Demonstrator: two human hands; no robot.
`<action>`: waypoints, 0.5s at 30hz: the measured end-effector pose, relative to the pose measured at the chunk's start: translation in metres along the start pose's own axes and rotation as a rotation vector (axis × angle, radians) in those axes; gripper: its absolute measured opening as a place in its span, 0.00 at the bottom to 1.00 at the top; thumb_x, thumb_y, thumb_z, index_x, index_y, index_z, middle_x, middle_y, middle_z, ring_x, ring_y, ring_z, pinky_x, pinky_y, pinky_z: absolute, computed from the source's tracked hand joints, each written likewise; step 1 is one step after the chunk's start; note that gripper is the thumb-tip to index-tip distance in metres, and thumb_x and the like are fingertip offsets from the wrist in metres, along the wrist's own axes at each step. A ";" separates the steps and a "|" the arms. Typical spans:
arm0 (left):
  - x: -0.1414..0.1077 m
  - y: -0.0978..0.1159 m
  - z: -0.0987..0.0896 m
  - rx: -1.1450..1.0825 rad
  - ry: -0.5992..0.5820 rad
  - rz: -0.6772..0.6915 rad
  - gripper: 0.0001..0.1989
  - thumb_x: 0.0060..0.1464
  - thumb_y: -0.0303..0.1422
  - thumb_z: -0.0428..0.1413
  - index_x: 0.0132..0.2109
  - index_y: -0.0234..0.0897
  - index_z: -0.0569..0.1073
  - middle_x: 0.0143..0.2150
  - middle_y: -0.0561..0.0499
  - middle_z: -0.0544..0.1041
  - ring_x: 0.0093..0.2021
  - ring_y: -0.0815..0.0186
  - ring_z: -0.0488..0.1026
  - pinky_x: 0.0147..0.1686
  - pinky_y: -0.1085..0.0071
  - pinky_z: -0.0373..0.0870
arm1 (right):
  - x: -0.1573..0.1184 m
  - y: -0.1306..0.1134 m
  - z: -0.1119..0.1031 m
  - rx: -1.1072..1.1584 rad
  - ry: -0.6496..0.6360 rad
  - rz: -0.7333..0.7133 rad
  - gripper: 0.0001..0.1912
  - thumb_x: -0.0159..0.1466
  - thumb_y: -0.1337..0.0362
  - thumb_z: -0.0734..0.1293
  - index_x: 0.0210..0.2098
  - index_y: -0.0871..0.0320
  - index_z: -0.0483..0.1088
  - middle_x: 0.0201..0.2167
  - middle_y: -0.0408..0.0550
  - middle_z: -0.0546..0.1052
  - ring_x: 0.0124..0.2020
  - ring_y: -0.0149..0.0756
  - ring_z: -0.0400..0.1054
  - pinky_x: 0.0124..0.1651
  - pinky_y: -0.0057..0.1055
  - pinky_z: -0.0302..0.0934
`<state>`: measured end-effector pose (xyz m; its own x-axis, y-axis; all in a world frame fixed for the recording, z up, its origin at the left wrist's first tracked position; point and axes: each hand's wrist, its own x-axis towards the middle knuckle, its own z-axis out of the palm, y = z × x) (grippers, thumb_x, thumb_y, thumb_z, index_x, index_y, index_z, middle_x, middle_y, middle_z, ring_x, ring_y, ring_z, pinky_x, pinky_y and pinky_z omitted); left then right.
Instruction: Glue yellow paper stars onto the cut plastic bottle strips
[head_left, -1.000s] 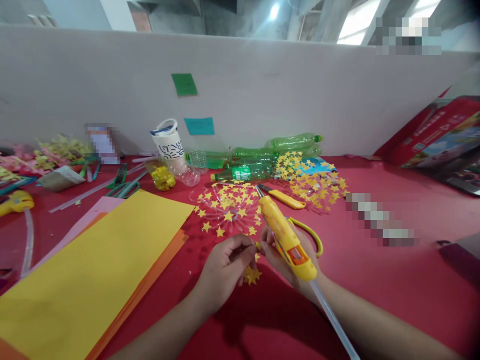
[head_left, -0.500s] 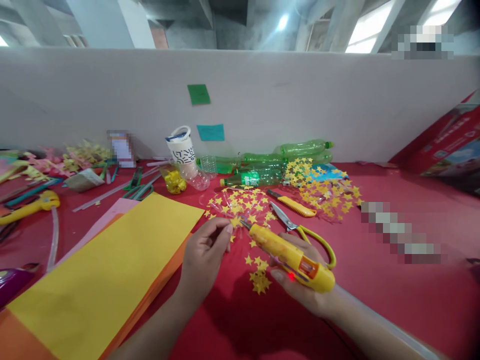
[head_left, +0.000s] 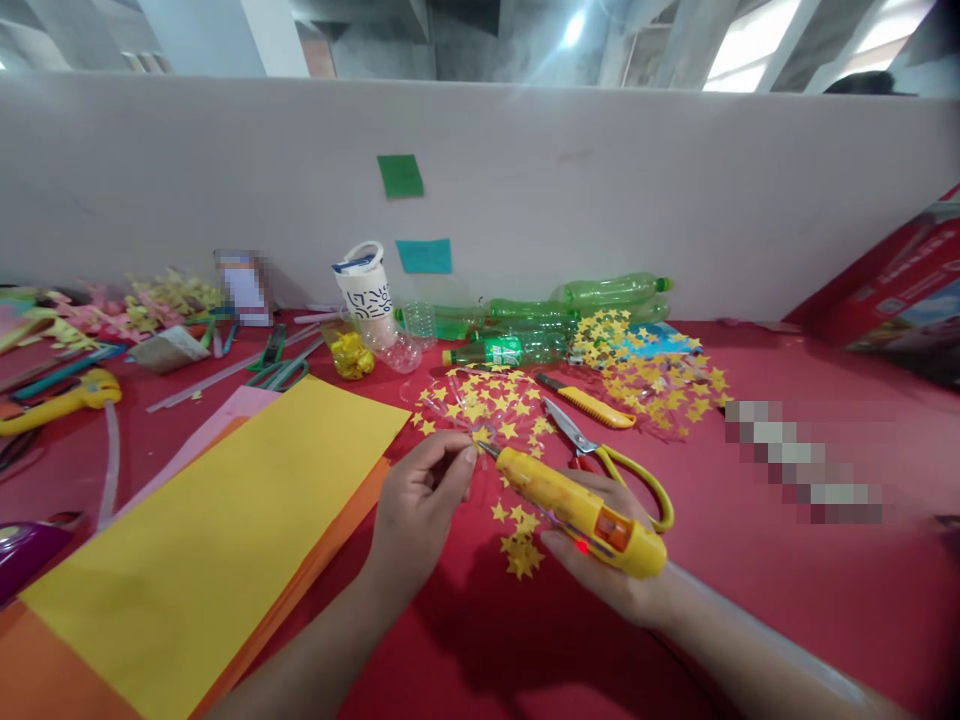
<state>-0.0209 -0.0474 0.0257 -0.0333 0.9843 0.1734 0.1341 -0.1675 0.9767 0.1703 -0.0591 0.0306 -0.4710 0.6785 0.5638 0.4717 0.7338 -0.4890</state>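
My left hand [head_left: 420, 505] is closed in a pinch, with a small yellow paper star [head_left: 481, 436] at its fingertips. My right hand [head_left: 611, 590] is wrapped round a yellow hot glue gun [head_left: 570, 505], on which a red light glows. The gun's metal nozzle points left and meets or nearly meets the star; exact contact is too small to tell. Just beyond lie many yellow stars [head_left: 480, 395] spread over what looks like clear plastic. A little pile of loose stars [head_left: 523, 555] rests on the red tabletop between my hands.
Yellow-handled scissors [head_left: 637, 480] and a yellow utility knife [head_left: 596, 405] lie beyond my right hand. Green plastic bottles [head_left: 525, 345] line the back, near a white patterned cup [head_left: 365, 290]. Yellow paper sheets [head_left: 217, 540] cover the left, beside another glue gun [head_left: 67, 400].
The view has shifted slightly, so the background sits a little higher. Both hands keep their grips, and the nozzle remains at the star.
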 end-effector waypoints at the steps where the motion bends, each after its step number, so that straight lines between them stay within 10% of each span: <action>1: 0.000 0.000 0.000 0.004 0.003 0.004 0.07 0.56 0.35 0.53 0.33 0.38 0.70 0.20 0.59 0.64 0.16 0.76 0.55 0.15 0.80 0.54 | 0.000 0.000 0.000 0.001 -0.010 0.007 0.10 0.61 0.66 0.61 0.22 0.53 0.60 0.19 0.42 0.65 0.21 0.34 0.62 0.22 0.31 0.57; 15: -0.001 -0.001 -0.002 0.071 0.015 0.065 0.06 0.57 0.35 0.52 0.34 0.38 0.70 0.21 0.58 0.64 0.19 0.75 0.56 0.18 0.79 0.56 | -0.003 0.002 0.004 0.051 0.054 0.006 0.10 0.60 0.67 0.62 0.23 0.52 0.61 0.19 0.41 0.64 0.20 0.34 0.62 0.22 0.32 0.57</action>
<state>-0.0226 -0.0480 0.0251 -0.0374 0.9704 0.2384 0.2065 -0.2259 0.9520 0.1697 -0.0595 0.0258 -0.4265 0.6811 0.5951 0.4356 0.7313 -0.5248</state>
